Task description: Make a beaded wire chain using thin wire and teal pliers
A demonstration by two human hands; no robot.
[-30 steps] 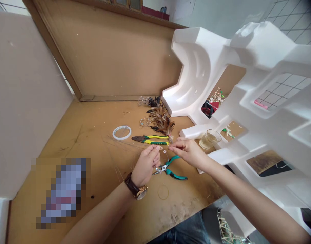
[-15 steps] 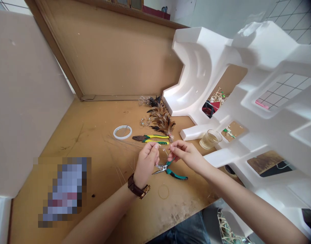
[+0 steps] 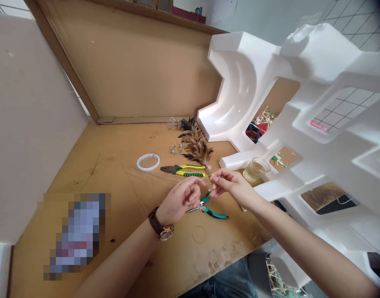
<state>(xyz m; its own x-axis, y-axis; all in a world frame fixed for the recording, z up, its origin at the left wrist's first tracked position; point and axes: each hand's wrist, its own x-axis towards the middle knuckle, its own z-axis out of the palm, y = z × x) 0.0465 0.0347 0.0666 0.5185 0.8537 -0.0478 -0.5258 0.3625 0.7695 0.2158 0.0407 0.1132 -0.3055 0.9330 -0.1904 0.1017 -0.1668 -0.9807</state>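
My right hand pinches a thin wire just in front of the feather bundle's tied end. Beside it, my left hand has its index finger stretched to the wire's other end, the remaining fingers curled; whether it grips the wire is too small to tell. Small clear beads hang below my right fingertips. Under the hands lie teal-handled pliers, partly covered. Yellow-green pliers rest just beyond, below the brown feather bundle.
A white ring-shaped coil lies left of the pliers. A glass of liquid stands right, beside a large white foam piece. A thin gold ring lies near the front. A cardboard wall rises behind; a blurred-out object lies left.
My left hand has turned and its index finger now stretches toward my right hand. A curved wire now shows between the hands, and the beads hang nearer my right fingers.
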